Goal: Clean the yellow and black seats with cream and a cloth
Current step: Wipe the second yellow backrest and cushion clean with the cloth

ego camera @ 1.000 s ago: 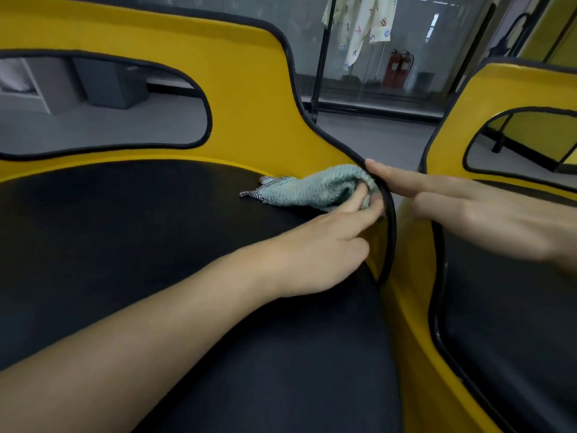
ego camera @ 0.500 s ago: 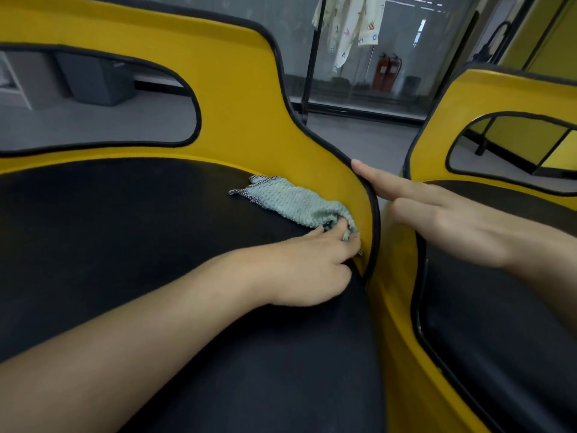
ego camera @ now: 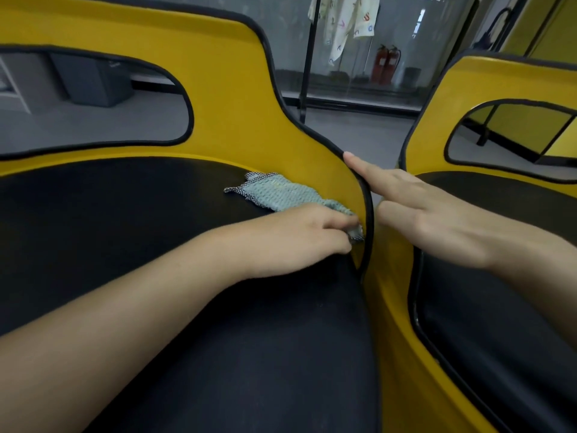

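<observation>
**Pale green cloth (ego camera: 281,195) pushed into the corner of the yellow and black seat (ego camera: 237,98)**

At centre frame the left hand (ego camera: 299,235) has its fingers curled, pinching the near end of the cloth. It presses that end low against the yellow side wall (ego camera: 327,182), right where the wall meets the black cushion (ego camera: 140,245). The rest of the cloth trails flat across the cushion toward the upper left.

Right of centre, the right hand (ego camera: 431,214) has straight, slightly spread fingers. Its index finger lies along the black edge trim (ego camera: 371,214), bracing the wall by the look of it.

To do this step well, bunch the cloth tight under the fingertips and press firmly. Follow the curve of the seam, where dirt is likely to collect, and let the other hand steady the wall. Turn the cloth to a fresh face when it drags. No cream is in view, and I cannot tell whether the cloth carries any.

The seat itself has a glossy yellow shell with black piping and an oval cut-out at upper left. Its cushion is matte and dark, with no obvious streaks. A second seat (ego camera: 499,323) of the same make fills the right edge of the frame.
</observation>
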The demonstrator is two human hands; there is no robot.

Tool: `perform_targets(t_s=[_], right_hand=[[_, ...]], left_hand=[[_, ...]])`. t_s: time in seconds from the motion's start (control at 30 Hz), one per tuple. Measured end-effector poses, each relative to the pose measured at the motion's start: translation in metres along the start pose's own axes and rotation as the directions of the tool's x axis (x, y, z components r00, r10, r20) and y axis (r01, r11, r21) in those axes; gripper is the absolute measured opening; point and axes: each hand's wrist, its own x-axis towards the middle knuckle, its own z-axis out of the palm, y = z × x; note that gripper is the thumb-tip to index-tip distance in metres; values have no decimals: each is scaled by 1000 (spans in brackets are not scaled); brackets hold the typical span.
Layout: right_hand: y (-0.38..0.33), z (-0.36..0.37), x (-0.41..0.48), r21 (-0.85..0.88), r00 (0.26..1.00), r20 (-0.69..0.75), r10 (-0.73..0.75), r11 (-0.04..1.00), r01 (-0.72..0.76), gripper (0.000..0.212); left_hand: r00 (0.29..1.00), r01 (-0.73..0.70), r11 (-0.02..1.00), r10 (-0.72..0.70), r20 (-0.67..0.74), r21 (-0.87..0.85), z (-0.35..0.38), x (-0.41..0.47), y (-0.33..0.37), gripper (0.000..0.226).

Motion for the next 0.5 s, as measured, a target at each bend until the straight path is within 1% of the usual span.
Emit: perform_targets(t_s=[0.03, 0.07, 0.1, 0.13, 0.17, 0.2, 0.23, 0.3, 0.33, 0.37, 0.43, 0.47, 0.5], right_hand=[[-2, 0, -1, 44, 998, 37, 52, 998, -54, 70], [-4, 0, -3, 48, 997, 60, 50, 997, -53, 71], [-7, -1, -3, 40, 998, 50, 50, 998, -52, 71], [-6, -2, -4, 38, 997, 48, 66, 997, -68, 71], [-7, 0, -3, 35, 997, 33, 63, 997, -64, 71], [-9, -1, -4, 39, 997, 42, 65, 997, -67, 70], [-6, 0, -2, 42, 997, 44, 59, 997, -61, 67], [-5, 1, -2, 51, 997, 45, 62, 997, -64, 65], [-8, 1, -2, 56, 998, 45, 53, 997, -56, 66], [-7, 2, -1, 54, 998, 44, 47, 997, -50, 66], [-7, 2, -2, 47, 998, 36, 43, 998, -45, 66], [-8, 2, -2, 45, 999, 33, 37, 998, -39, 67], [-7, 2, -2, 42, 999, 37, 39, 998, -40, 67]], left_hand=[[997, -3, 997, 9, -74, 80, -3, 3, -5, 40], [982, 18, 985, 15, -187, 173, -6, 2, -7, 32], [945, 72, 958, 23, -325, 277, -8, 3, -11, 23], [887, 153, 922, 31, -462, 356, -11, 3, -13, 22], [826, 228, 884, 46, -562, 408, -12, 5, -17, 29], [790, 297, 853, 33, -612, 429, -15, 9, -21, 36], [780, 370, 821, -20, -625, 435, -17, 14, -24, 47], [799, 512, 727, -207, -565, 458, -22, 24, -27, 73], [804, 535, 700, -250, -539, 474, -24, 30, -27, 75], [812, 524, 705, -243, -530, 479, -25, 36, -29, 65], [810, 472, 779, -199, -551, 412, -25, 46, -23, 34], [805, 456, 819, -212, -554, 349, -24, 46, -16, 25], [797, 440, 857, -234, -556, 270, -21, 46, -11, 24]])
